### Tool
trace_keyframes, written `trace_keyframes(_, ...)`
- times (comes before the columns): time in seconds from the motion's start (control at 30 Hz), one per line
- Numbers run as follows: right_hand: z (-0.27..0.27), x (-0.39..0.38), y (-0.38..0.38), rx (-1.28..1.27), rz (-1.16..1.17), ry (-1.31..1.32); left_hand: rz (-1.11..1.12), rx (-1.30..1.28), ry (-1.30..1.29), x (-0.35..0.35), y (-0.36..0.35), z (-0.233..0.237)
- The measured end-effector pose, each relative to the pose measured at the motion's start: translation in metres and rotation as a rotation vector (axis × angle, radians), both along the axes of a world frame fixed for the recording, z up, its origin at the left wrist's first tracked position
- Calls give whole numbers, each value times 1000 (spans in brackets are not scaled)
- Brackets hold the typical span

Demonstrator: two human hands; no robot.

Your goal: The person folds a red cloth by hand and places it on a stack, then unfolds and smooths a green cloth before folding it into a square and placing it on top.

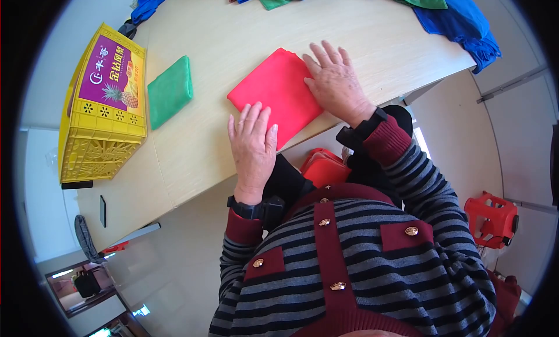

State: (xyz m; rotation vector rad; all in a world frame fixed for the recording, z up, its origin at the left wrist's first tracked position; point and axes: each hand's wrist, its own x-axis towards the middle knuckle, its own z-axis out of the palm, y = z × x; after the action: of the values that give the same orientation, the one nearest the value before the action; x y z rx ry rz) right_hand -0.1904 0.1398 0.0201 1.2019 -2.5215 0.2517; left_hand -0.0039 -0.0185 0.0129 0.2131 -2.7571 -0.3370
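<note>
Red cloth (271,95) front and centre: a bright, plain piece folded into a neat flat rectangle, lying at an angle on the pale wooden counter (233,40), close to the near edge. Both hands are on it. The left hand (253,144) lies palm down over the near corner, fingers spread and half on the cloth, half on the wood. The right hand (335,84) lies flat across the right end, fingers stretched out. Neither one grasps anything; each grip is released, palms simply pressing on the fabric. A black band (251,209) wraps the left wrist.

Off to the left, well apart, a green cloth (170,91) lies folded the same way. Beyond it a yellow crate (102,139) stands at the counter's left end, a pineapple printed on its purple panel. Along the far edge lies a heap of blue and green cloths (460,22), cut off by the frame.

Below the counter's edge, between the arms, something red (323,168) peeks out, perhaps more folded fabric; most of it is hidden. A red stool (492,219) stands on the floor to the right.
</note>
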Motion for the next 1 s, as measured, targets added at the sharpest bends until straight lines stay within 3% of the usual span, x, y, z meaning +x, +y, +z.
trace_keyframes(0.07, 4, 4, -13, -6, 4, 67, 5, -7, -2, -8, -5, 0)
trace_keyframes(0.13, 10, 21, -34, -144, 256, -197, 69, -35, 15, -17, -8, -7)
trace_keyframes(0.23, 17, 43, -54, -53, 404, -323, 89, -21, 16, -26, -6, -11)
trace_keyframes(0.4, -8, 34, -59, -52, 416, -315, 109, -34, -53, -22, -9, -18)
trace_keyframes(0.63, -13, 6, -43, -34, 232, -146, 97, -53, -73, -21, -6, -14)
trace_keyframes(1.0, -8, -14, -23, -18, 88, -278, 111, -52, -39, -18, -5, -15)
